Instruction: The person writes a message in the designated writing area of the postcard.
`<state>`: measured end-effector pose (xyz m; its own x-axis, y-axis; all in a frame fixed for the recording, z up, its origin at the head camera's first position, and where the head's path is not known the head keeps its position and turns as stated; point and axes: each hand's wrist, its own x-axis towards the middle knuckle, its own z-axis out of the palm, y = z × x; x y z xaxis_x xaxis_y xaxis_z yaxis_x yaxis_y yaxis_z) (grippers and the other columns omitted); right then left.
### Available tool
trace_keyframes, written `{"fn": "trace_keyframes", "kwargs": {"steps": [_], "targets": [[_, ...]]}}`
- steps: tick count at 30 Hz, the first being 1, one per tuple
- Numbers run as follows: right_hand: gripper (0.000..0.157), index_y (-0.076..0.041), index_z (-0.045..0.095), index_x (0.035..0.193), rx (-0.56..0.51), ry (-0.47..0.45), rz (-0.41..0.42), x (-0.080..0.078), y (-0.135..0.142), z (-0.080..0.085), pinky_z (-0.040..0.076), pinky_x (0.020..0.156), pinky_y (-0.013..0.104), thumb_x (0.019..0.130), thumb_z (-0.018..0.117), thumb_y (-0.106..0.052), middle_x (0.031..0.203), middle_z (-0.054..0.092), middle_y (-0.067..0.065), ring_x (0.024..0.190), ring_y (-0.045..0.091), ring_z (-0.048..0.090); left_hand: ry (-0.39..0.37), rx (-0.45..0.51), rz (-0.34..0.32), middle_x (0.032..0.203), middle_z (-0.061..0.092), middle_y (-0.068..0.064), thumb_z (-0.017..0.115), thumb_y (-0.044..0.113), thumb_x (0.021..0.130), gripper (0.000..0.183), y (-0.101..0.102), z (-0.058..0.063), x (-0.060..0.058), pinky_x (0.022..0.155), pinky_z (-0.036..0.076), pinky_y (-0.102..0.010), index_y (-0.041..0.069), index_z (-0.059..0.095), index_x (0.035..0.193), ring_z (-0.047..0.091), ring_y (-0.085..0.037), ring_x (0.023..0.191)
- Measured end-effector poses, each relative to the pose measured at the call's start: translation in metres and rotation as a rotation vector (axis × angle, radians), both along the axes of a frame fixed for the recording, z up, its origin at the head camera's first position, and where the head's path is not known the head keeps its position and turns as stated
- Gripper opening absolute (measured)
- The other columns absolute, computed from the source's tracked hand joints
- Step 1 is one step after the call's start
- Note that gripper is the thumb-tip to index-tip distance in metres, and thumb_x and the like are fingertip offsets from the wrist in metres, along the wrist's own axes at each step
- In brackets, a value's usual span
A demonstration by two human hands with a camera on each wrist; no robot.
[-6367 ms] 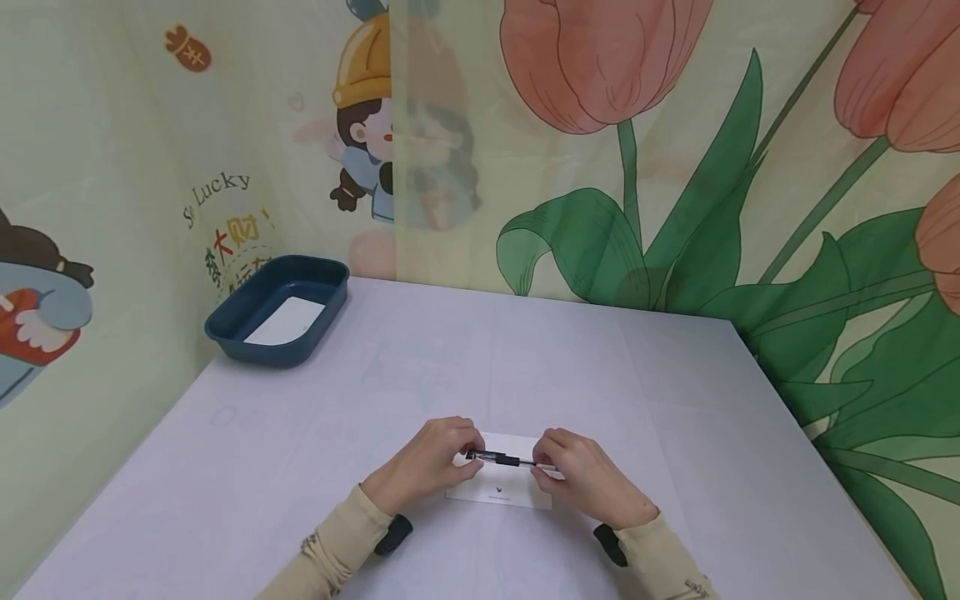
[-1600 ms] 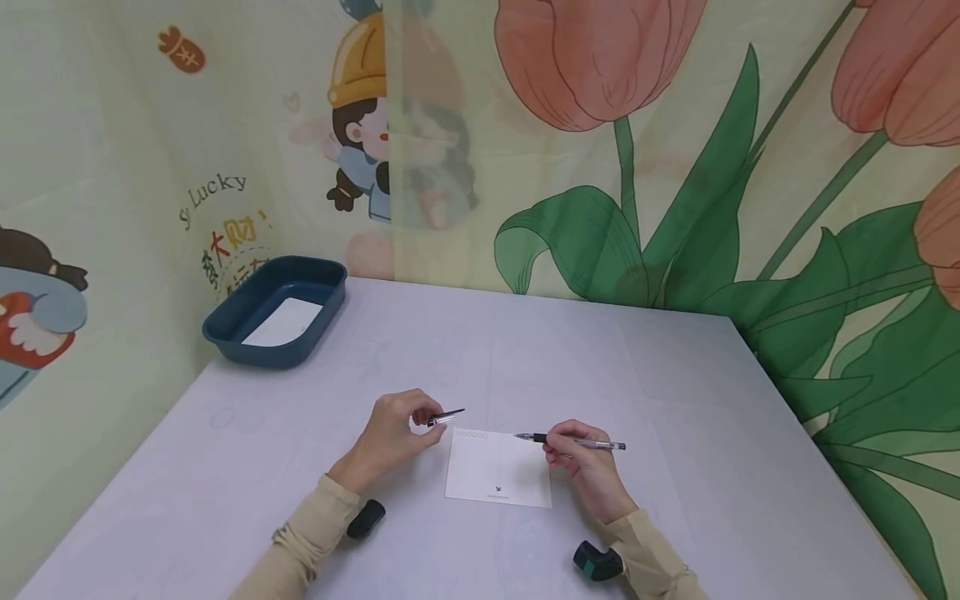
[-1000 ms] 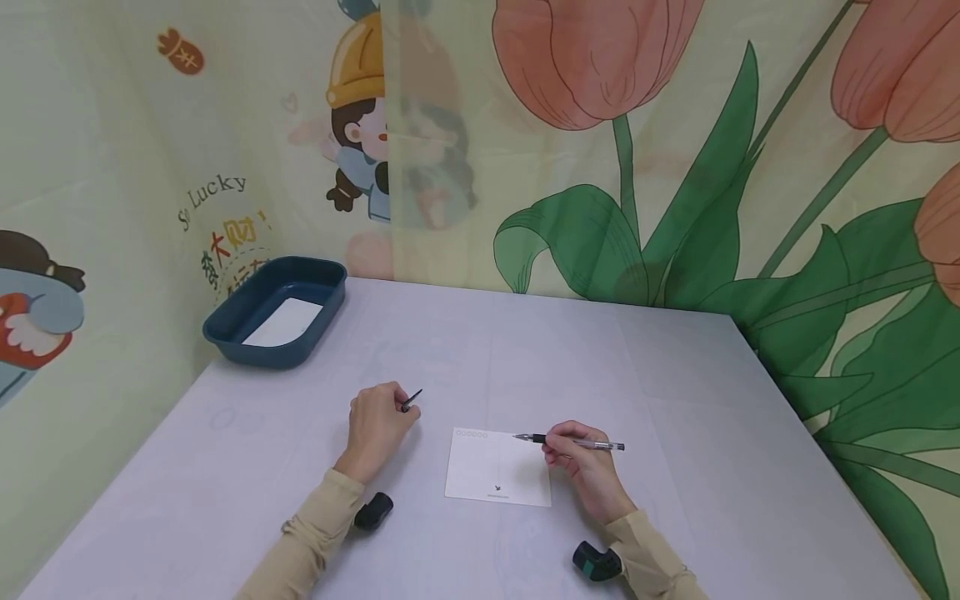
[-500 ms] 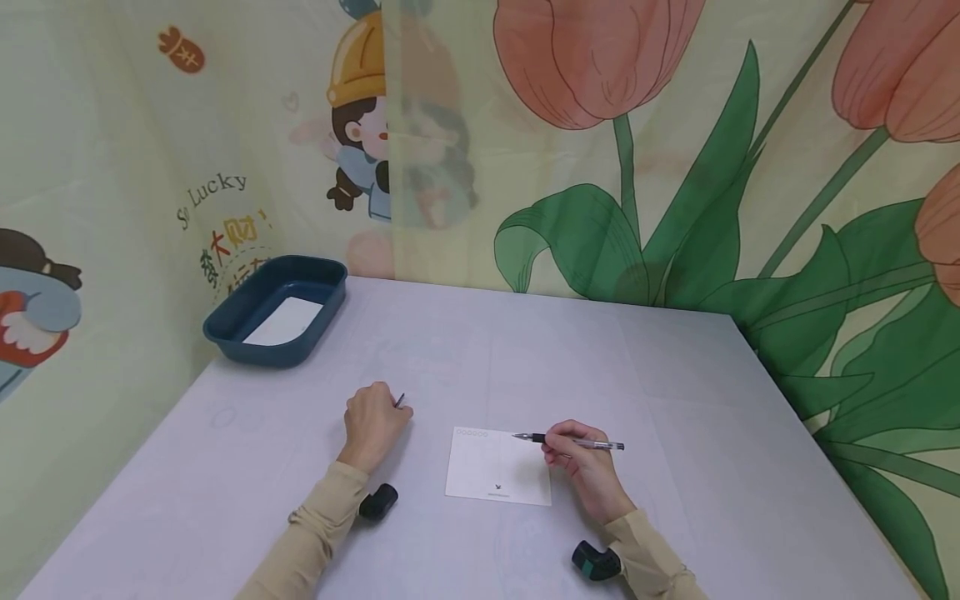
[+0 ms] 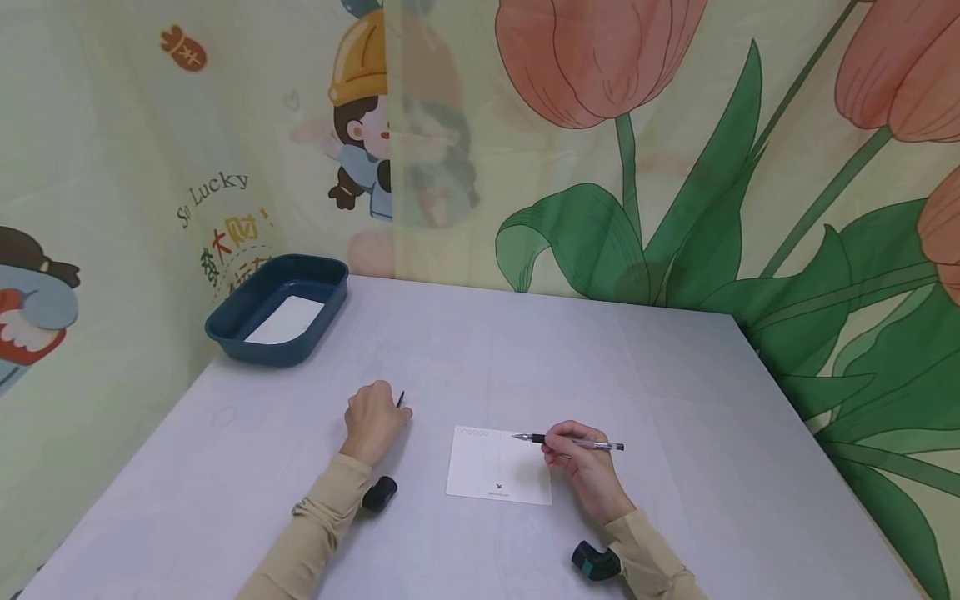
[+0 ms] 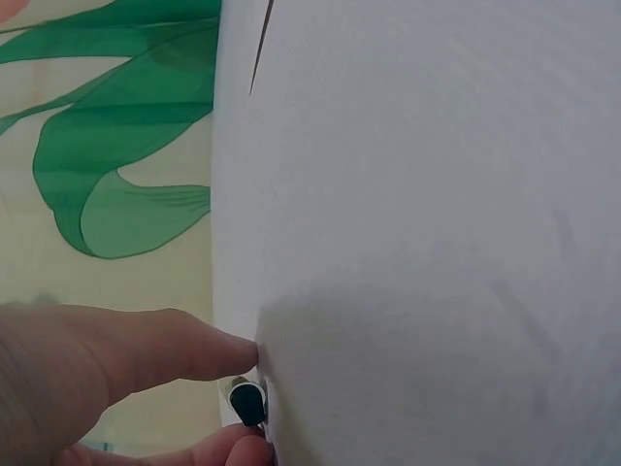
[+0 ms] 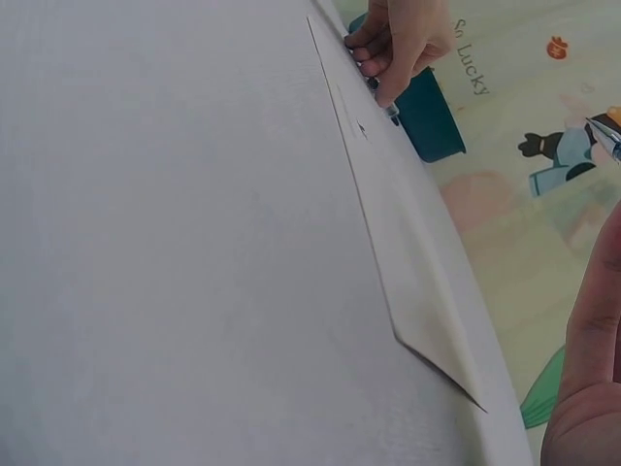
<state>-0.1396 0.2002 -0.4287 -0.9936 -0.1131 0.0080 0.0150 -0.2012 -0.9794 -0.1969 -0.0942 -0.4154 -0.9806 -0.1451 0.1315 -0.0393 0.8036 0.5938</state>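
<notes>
My right hand (image 5: 585,462) holds an uncapped pen (image 5: 598,445) with a clear barrel and black grip, its tip pointing left over the card's upper right part. The white card (image 5: 487,467) lies flat on the table, with a row of small circles at its upper left and a tiny dark mark low down. Left of the card, my left hand (image 5: 375,421) is low at the tabletop, the dark clip of the pen cap (image 5: 401,399) showing past its fingers. In the left wrist view the cap (image 6: 249,402) sits between thumb and finger, its dark end facing the camera.
A dark blue tray (image 5: 276,355) stands at the table's back left, a white sheet (image 5: 287,321) inside. The table (image 5: 525,350) has a pale cover; printed curtains hang behind and at the left. A black wrist device (image 5: 596,561) sits beside each forearm.
The pen, first held in both hands, has been uncapped. My left hand has carried the cap left and down to the tabletop; my right hand has barely moved over the last second or so.
</notes>
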Motion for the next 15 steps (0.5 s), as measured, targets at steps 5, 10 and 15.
{"fn": "trace_keyframes", "kwargs": {"steps": [5,10,15], "targets": [[0.017,-0.014,0.066,0.079,0.001,0.004,0.002,0.000,0.000,0.000,0.051,0.062,0.020,0.089,0.059,-0.001,0.075,0.065,-0.001,0.066,0.008,0.060,-0.005,-0.010,-0.006,0.054,0.030,-0.001,0.066,0.002,0.075,0.040,0.001,-0.001,0.000,0.042,0.029,-0.027,0.010,0.034,0.053,0.033,-0.016,0.049],[0.017,-0.014,0.066,0.079,0.000,0.005,0.004,0.001,0.000,0.000,0.051,0.061,0.020,0.089,0.059,-0.001,0.075,0.065,-0.001,0.066,0.008,0.060,0.122,-0.068,-0.063,0.051,0.035,-0.002,0.071,0.002,0.073,0.038,0.003,-0.001,0.005,0.043,0.029,-0.027,0.008,0.040,0.053,0.033,-0.016,0.049],[0.017,-0.013,0.065,0.079,-0.008,0.006,0.002,0.000,0.000,0.000,0.050,0.061,0.020,0.089,0.059,-0.001,0.075,0.064,0.000,0.066,0.008,0.059,0.323,-0.168,-0.241,0.061,0.053,-0.007,0.078,0.005,0.070,0.020,0.009,0.002,0.011,0.054,0.040,-0.032,-0.001,0.059,0.068,0.047,-0.021,0.059]]}}
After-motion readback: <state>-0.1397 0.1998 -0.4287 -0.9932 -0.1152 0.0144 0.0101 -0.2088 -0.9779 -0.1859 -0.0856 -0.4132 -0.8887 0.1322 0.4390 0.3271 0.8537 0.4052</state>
